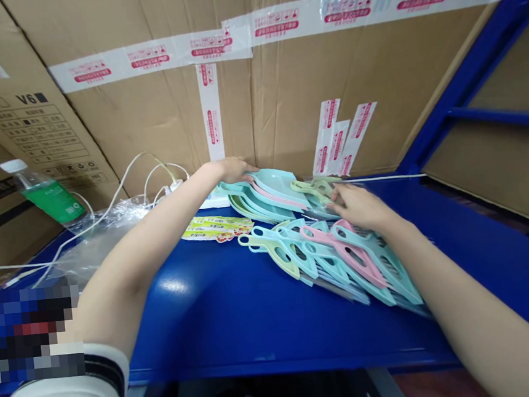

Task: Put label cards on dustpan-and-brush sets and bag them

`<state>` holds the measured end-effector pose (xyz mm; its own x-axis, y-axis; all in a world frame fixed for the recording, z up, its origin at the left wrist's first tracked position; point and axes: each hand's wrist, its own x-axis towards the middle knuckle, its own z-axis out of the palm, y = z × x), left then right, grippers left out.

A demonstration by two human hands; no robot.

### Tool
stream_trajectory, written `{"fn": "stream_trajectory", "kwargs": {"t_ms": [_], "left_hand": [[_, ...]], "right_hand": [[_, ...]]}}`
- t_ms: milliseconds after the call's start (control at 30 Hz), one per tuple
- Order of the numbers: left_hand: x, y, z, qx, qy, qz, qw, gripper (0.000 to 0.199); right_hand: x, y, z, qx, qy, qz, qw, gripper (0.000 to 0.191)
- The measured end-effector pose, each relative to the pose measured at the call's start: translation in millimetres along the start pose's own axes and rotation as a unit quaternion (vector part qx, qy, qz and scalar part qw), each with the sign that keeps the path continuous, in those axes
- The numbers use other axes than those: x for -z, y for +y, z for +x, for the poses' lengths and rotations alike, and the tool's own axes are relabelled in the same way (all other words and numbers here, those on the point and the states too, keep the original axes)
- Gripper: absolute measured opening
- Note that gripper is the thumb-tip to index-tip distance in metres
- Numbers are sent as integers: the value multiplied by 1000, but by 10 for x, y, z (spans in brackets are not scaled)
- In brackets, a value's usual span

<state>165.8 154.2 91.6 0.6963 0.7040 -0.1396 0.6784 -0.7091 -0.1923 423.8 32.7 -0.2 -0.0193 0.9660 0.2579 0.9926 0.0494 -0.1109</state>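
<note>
Both arms reach over the blue table. My left hand (235,169) lies at the far rim of a pile of curved plastic pieces (275,188), blue-green with a pink one among them. Its fingers touch the pile's upper left edge; whether they grip is unclear. Beside the pile's right end, my right hand (353,205) has its fingers bent near a yellow-green handle (314,188); the fingertips partly cover what they touch. Nearer to me lies a spread row of flat pieces with looped handles, including a pink one (343,247) and a yellow-green one (276,252).
Large taped cardboard boxes (283,98) stand behind the blue table (202,327). Yellow printed labels (216,227) lie left of the pieces. Further left are clear plastic wrap (83,245), white cables and a green-labelled bottle (51,195). A blue metal frame (470,63) rises at the right.
</note>
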Motion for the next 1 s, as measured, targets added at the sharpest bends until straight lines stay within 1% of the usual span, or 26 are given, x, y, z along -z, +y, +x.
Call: {"fn": "stream_trajectory", "kwargs": {"t_ms": [100, 233, 333, 433, 500, 600, 633, 667, 700, 767, 800, 833, 867, 900, 933, 967, 1000], "left_hand": [[-2, -55, -7, -17, 8, -11, 1000, 52], [-5, -125, -49, -12, 29, -38, 999, 48], [14, -130, -80, -9, 6, -33, 999, 49], [50, -89, -94, 2, -25, -14, 1000, 51], [72, -51, -93, 7, -34, -4, 999, 53], [92, 17, -92, 0, -34, 2, 999, 52], [97, 49, -97, -2, -23, 0, 1000, 51], [103, 89, -107, 0, 1, -6, 1000, 50], [110, 138, -123, 7, 38, -19, 999, 49], [124, 269, -173, 34, 142, -72, 987, 47], [127, 346, -207, 43, 192, -119, 973, 48], [123, 427, -248, 43, 231, -176, 956, 51], [109, 506, -294, 39, 253, -235, 938, 53], [83, 577, -345, 28, 257, -287, 922, 51], [43, 636, -401, 17, 252, -331, 909, 47], [-11, 679, -463, 5, 247, -374, 894, 48], [-78, 704, -531, -9, 241, -421, 875, 55]], "right_hand": [[20, -17, -21, 2, -6, -1, 1000, 5], [45, -56, -26, 16, -9, -3, 1000, 7], [63, -81, -25, 16, -9, -6, 1000, 9], [88, -92, -37, 8, 2, -12, 1000, 10], [107, -96, -49, 3, 13, -15, 1000, 10], [127, -111, -63, 28, 56, -20, 998, 11], [131, -124, -67, 46, 79, -22, 996, 12], [137, -143, -72, 66, 103, -26, 992, 12], [143, -170, -81, 87, 127, -30, 988, 13], [162, -248, -112, 129, 164, -38, 977, 14], [175, -299, -137, 152, 181, -43, 971, 15], [190, -357, -166, 178, 198, -48, 963, 16], [206, -421, -201, 205, 217, -56, 953, 17], [223, -488, -238, 234, 232, -68, 942, 18], [239, -558, -277, 261, 246, -82, 930, 18], [253, -630, -317, 286, 252, -99, 919, 16], [265, -701, -355, 307, 253, -115, 910, 15]]}}
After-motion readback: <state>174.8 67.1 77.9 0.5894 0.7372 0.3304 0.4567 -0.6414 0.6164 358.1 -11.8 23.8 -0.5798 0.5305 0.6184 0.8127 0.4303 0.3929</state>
